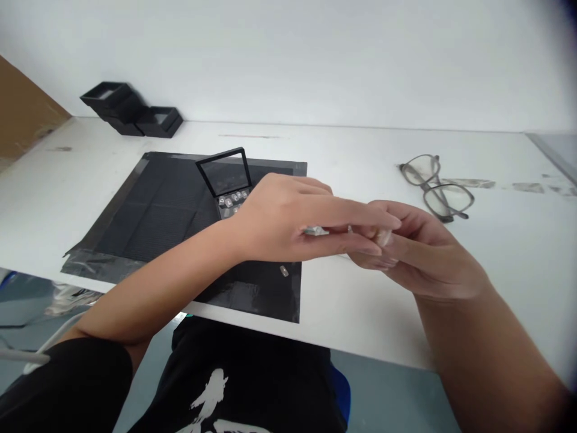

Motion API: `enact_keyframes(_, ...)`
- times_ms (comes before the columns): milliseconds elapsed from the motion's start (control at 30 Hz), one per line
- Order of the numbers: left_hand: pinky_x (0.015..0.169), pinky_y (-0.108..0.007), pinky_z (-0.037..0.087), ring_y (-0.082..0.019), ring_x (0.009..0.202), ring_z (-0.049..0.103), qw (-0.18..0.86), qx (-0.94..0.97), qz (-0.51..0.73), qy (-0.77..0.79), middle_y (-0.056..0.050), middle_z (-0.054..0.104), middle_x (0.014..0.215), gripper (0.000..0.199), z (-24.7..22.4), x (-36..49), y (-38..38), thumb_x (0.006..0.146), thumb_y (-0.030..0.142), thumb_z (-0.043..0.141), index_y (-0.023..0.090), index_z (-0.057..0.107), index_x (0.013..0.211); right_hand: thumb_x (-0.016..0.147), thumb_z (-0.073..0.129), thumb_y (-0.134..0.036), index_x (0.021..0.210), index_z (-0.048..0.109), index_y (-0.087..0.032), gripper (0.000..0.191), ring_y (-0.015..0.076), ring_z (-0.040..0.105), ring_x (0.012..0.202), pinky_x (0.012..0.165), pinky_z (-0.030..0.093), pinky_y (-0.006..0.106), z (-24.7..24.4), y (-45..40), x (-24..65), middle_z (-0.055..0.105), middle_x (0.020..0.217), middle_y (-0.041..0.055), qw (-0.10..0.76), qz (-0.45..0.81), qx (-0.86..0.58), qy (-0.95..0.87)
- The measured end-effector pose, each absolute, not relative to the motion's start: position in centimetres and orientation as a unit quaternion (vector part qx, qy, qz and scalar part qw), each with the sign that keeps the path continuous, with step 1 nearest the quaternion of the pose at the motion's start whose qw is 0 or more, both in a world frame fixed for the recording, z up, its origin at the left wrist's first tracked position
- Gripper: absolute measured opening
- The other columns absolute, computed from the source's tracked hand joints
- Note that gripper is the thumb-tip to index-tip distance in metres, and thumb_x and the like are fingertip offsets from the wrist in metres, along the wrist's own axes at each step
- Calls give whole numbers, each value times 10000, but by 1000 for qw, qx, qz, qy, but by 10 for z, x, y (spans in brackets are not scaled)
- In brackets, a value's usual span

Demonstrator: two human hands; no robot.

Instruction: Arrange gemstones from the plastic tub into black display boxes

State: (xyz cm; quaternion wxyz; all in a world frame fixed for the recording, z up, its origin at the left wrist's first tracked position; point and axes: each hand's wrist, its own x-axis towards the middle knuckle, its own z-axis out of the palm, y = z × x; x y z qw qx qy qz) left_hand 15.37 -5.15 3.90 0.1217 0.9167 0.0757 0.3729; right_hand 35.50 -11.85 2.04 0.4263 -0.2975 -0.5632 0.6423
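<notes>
My left hand (288, 216) reaches across to my right hand (419, 252), and their fingertips meet over the white table. Between my left thumb and forefinger is a small pale, translucent piece (384, 237), which my right fingers also grip; its kind is hard to make out. A bit of clear, greenish plastic (315, 230) shows inside my left palm. Behind my left wrist stands a small black case (225, 174) with its clear-windowed lid raised. Rows of small shiny pieces (232, 199) lie in it, partly hidden by my hand. One similar small piece (283, 271) rests on the black mat (148, 210).
Several black boxes (130, 111) are stacked at the back left against the white wall. A pair of glasses (436, 186) lies on the table (351, 325) beyond my right hand. Tape holds the mat's edges. A pale cable (58, 337) runs by my left elbow.
</notes>
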Motion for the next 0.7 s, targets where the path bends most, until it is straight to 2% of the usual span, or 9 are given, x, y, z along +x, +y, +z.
enact_keyframes(100,578,-190,470,-60,638,656,127,905,398,80,54,735,691,157,38,147,-54,917,351,679,245,745,1014,910,660,-368,823,647,-248,149,79,310,493,452,264,253,19,-119,353,446,610,-53,428,606,-330,-583)
enact_keyframes(200,571,-183,495,-52,592,641,172,889,413,98,68,713,644,157,41,133,-59,897,329,705,237,742,1018,917,649,-376,974,676,-265,128,104,394,548,500,345,265,20,-124,353,489,637,-42,397,512,-386,-657)
enact_keyframes(333,564,-188,551,-73,583,681,340,850,379,130,62,729,661,229,47,102,-64,851,258,753,242,733,1078,810,768,-420,1045,697,-276,284,117,442,567,558,395,290,21,-131,352,505,651,-39,265,319,-455,-788)
enact_keyframes(433,556,-217,571,-105,550,688,428,815,361,147,52,722,620,252,47,78,-64,822,232,783,281,753,1066,847,721,-457,1115,707,-293,314,133,506,599,583,403,300,13,-132,352,564,699,-16,194,174,-503,-824)
enact_keyframes(533,557,-236,576,-122,538,687,462,797,350,171,44,718,600,260,43,60,-59,814,233,791,308,762,1061,892,666,-441,1095,714,-299,253,156,539,622,574,406,307,3,-126,355,586,703,2,192,128,-525,-819)
enact_keyframes(700,616,-227,588,-92,517,663,455,794,362,177,41,723,597,269,36,39,-42,797,154,789,253,767,1046,913,623,-446,981,712,-250,226,236,589,683,602,440,387,1,-114,366,660,812,85,220,67,-581,-781)
